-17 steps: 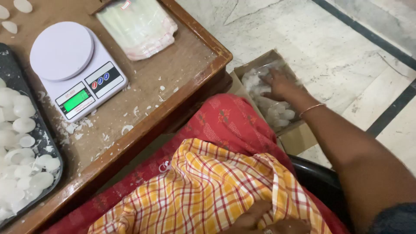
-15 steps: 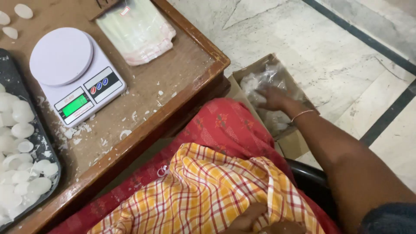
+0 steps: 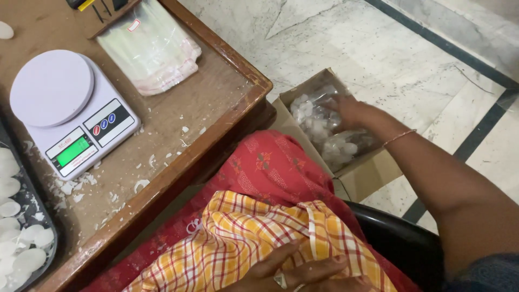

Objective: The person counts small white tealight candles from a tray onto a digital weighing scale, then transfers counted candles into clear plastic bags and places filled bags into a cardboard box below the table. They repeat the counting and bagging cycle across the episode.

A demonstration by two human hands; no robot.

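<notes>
Left hand: the left hand [image 3: 303, 273] lies flat at 6 o'clock on the checked yellow cloth [image 3: 254, 243] in the lap, fingers spread and loose, gripping nothing; a ring shows on one finger.
Lap: the cloth rests on red printed fabric [image 3: 270, 167], just above the black chair seat [image 3: 400, 243] at 4 o'clock.
Tray: at 8 o'clock a dark tray [image 3: 46, 257] holds pale round discs [image 3: 21, 249].
Bench: the wooden bench [image 3: 211, 103] fills 9 to 11 o'clock, strewn with white crumbs.
Scale: a white digital scale [image 3: 70, 111] stands at 10 o'clock, its green display lit.
Sleeves: a stack of clear plastic sleeves [image 3: 151, 48] lies at 11 o'clock, just beside the scale.
Right hand: the right hand [image 3: 351, 113] reaches to 2 o'clock, into the cardboard box [image 3: 367, 173] on the marble floor [image 3: 346, 38], touching clear packets of white pieces [image 3: 324, 132]; whether its fingers close on a packet cannot be told.
</notes>
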